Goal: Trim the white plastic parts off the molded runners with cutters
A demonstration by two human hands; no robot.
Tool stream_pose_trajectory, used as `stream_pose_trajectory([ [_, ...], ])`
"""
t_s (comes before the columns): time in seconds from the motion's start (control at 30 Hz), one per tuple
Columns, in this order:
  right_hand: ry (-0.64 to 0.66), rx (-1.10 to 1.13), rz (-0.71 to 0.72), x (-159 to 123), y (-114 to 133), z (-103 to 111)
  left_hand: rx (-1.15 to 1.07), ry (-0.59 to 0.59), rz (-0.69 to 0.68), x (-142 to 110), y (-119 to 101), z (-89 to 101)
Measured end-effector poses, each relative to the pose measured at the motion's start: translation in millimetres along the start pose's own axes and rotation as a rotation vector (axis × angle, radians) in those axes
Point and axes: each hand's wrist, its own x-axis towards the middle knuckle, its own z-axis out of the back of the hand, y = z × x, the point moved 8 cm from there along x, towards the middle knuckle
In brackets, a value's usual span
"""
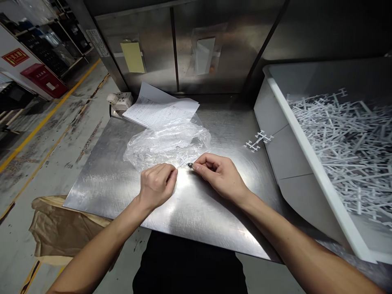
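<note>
The left hand [157, 183] pinched a thin white piece [182, 163], the right hand [224, 173] a small dark part [190, 165] to its right. Light, steady grips probably suited both.

The near tabletop [196, 212] gives passage, crumpled plastic [153, 145] blocking ahead, the bin [289, 155] rightward.
</note>
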Motion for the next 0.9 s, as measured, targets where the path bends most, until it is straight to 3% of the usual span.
stream_pose_trajectory([
  [0.2, -0.055, 0.109, 0.025, 0.8, 7.7, 6.7, -0.036, -0.002, 0.001, 1.6, -1.2, 0.6],
  [0.5, -0.298, 0.101, 0.138, 0.0, 4.0, 34.2, -0.168, -0.129, -0.086, 5.3, -9.7, 16.8],
  [0.67, -0.372, 0.058, 0.221, -0.6, 1.9, 36.8, -0.27, -0.18, -0.015, 5.0, -5.4, 28.3],
  [0.9, -0.385, -0.03, 0.264, -0.2, 4.8, 40.6, -0.323, -0.205, -0.041, 15.7, -28.8, 39.8],
])
